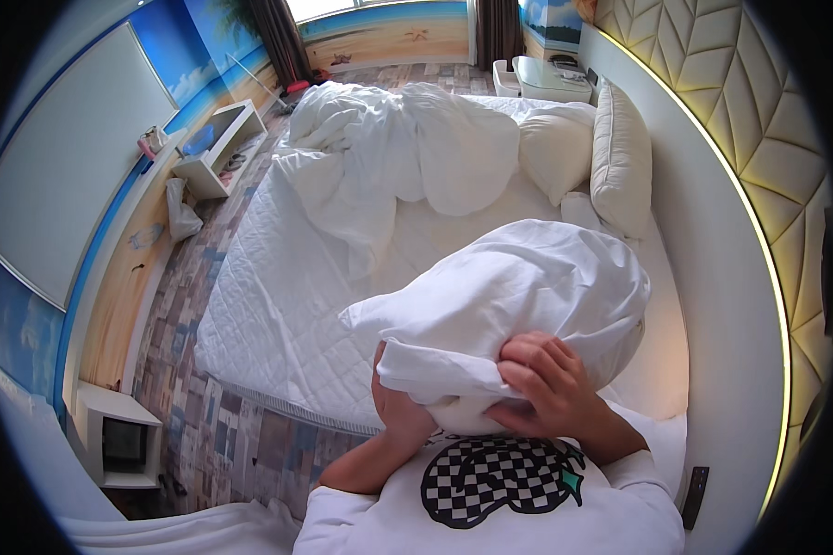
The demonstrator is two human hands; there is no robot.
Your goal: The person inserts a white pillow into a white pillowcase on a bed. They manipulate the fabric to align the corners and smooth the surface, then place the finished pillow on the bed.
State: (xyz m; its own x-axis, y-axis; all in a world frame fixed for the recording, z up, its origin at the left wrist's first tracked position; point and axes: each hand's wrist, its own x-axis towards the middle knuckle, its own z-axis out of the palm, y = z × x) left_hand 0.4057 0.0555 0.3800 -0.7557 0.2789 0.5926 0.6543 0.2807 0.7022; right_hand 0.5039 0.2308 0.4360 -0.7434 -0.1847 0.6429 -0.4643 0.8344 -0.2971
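Observation:
A pillow in a white pillowcase (500,291) is held up close to my chest, its open end toward me. At that end the case has a folded-back hem (441,366), and a bit of the cream pillow (461,414) shows below it. My right hand (545,381) grips the hem's right side with bent fingers. My left hand (399,406) holds the hem's left side; most of its fingers are hidden behind the cloth. Beyond the pillow lies the bed with a white quilted mattress cover (271,305).
A rumpled white duvet (389,146) is heaped on the bed's far half. Two uncovered pillows, one lying (555,152) and one upright (621,159), are near the headboard wall (715,243). At left are a low white shelf (212,173) and a white bag (182,211).

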